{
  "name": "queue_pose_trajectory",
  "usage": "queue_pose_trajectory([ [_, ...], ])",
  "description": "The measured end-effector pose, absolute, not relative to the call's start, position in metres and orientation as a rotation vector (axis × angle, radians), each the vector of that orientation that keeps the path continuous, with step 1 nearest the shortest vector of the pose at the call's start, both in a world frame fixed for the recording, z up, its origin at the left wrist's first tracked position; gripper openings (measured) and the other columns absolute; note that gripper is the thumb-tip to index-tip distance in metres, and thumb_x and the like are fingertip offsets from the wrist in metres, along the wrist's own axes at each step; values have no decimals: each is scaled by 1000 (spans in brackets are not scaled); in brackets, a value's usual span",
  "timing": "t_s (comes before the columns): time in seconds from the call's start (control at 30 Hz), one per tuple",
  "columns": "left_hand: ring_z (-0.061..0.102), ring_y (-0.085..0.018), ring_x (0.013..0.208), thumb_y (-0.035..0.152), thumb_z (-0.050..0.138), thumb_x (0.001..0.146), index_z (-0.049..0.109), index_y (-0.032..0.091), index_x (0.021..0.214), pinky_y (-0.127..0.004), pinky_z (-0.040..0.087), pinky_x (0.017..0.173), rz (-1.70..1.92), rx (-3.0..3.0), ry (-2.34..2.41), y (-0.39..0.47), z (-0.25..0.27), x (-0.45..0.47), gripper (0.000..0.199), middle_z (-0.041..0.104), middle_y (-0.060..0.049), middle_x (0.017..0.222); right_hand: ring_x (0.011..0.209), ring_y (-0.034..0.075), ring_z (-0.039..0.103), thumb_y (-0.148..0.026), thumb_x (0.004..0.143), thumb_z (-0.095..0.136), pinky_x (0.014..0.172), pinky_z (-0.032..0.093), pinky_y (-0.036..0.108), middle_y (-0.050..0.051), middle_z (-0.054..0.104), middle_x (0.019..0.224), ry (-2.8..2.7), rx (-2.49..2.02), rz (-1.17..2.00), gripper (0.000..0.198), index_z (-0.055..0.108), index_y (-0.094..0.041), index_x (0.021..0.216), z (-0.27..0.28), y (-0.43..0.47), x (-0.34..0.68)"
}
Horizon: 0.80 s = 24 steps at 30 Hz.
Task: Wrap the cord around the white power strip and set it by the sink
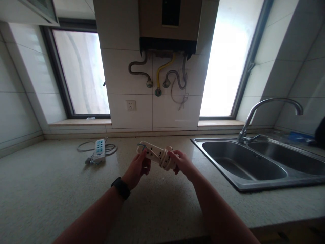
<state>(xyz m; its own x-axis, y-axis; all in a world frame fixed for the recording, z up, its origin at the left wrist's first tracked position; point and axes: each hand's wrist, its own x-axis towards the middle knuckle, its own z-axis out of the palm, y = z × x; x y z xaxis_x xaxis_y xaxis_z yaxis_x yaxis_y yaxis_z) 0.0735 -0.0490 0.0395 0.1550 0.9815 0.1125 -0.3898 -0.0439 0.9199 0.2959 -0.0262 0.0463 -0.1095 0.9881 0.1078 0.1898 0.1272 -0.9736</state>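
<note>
Both my hands hold a white power strip (154, 153) above the countertop, its sockets facing up toward me. Its white cord (166, 159) is wound round the right end in several loops, and a length of it runs along the strip to the left end. My left hand (138, 167), below a dark wristwatch (121, 188), is closed on the left end with the thumb on top. My right hand (181, 162) grips the wound cord at the right end. The fingers under the strip are partly hidden.
A second power strip (100, 150) with blue-green sockets lies on the countertop (50, 189) at left, its grey cord looped around it. A double steel sink (236, 184) with a tall faucet (245, 127) is at right. A wall outlet (131, 105) sits below the water heater (170, 30).
</note>
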Motion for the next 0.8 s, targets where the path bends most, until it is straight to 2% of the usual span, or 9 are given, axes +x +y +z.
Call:
queue_pose_trajectory([
  [0.1, 48, -10, 51, 59, 60, 86, 55, 19, 96, -21, 34, 45, 1310, 995, 709, -49, 38, 74, 41, 55, 3, 64, 39, 13, 53, -63, 81, 59, 29, 43, 22, -3, 60, 60, -1482, -1176, 1074, 47, 49, -20, 97, 45, -26, 294],
  [0.2, 50, -10, 53, 57, 63, 84, 55, 19, 94, -21, 36, 46, 1330, 918, 697, -46, 37, 72, 41, 56, 3, 65, 49, 13, 58, -58, 79, 65, 36, 48, 23, -2, 62, 73, -1578, -1096, 1073, 50, 43, -22, 105, 43, -27, 295],
  [0.37, 54, -10, 57, 58, 69, 80, 58, 17, 91, -21, 39, 49, 1360, 813, 692, -40, 36, 68, 44, 57, 2, 67, 70, 16, 65, -41, 68, 81, 52, 53, 26, 4, 64, 101, -1784, -976, 920, 74, 38, -25, 128, 44, -33, 300],
  [0.5, 55, -10, 57, 60, 68, 79, 59, 16, 92, -21, 40, 49, 1328, 803, 685, -40, 36, 68, 46, 56, 2, 69, 73, 16, 65, -34, 64, 84, 60, 54, 27, 3, 65, 98, -1839, -921, 842, 78, 45, -26, 131, 44, -33, 303],
  [0.63, 58, -12, 65, 58, 64, 84, 58, 16, 95, -21, 42, 49, 1254, 911, 626, -41, 38, 68, 43, 58, -2, 83, 68, 15, 63, -35, 58, 87, 56, 52, 27, 3, 65, 98, -1760, -947, 801, 78, 52, -25, 127, 47, -33, 303],
  [0.8, 60, -16, 73, 54, 59, 88, 50, 21, 123, -23, 45, 50, 1129, 1131, 741, -44, 37, 67, 49, 59, -7, 99, 63, 14, 61, -35, 55, 88, 56, 51, 27, 2, 67, 92, -1687, -1032, 629, 76, 57, -24, 124, 48, -26, 315],
])
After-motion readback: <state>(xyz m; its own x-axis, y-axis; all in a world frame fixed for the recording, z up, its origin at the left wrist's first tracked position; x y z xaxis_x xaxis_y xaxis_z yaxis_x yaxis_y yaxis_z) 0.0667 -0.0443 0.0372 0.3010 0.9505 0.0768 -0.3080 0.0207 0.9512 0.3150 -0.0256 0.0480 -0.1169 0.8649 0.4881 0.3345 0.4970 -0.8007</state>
